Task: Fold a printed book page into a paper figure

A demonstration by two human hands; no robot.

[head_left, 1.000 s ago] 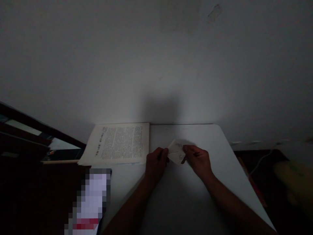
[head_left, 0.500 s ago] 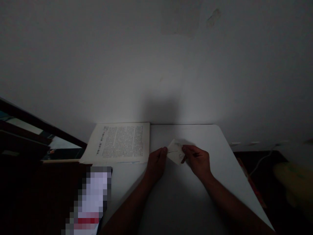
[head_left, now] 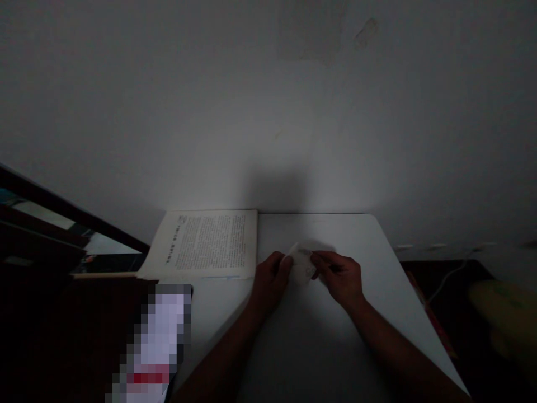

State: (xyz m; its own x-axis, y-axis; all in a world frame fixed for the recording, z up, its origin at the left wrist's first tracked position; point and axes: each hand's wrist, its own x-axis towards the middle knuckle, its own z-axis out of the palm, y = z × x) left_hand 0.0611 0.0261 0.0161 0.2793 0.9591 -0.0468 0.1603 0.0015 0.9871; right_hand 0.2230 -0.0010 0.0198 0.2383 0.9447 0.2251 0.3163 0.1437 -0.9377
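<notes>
A small pale piece of folded paper (head_left: pixel 300 265), with faint dark marks on it, is held just above the table between my two hands. My left hand (head_left: pixel 272 279) is closed, its thumb and fingers pinching the paper's left side. On the other side, my right hand (head_left: pixel 339 275) pinches the right edge between thumb and fingertips. The paper is slightly blurred, so its folds are hard to make out. Left of my hands lies a printed page of a book (head_left: pixel 210 243).
The white table (head_left: pixel 335 229) stands against a grey wall (head_left: pixel 201 112). A phone (head_left: pixel 157 336) with a blurred-out screen sits at the table's left edge. To the right, a white cable (head_left: pixel 448 274) hangs beyond the table near a yellowish object (head_left: pixel 503 313).
My left thumb has moved slightly right over the paper, which now looks rounder and blurred instead of sharp-cornered. My right hand has hardly moved.
</notes>
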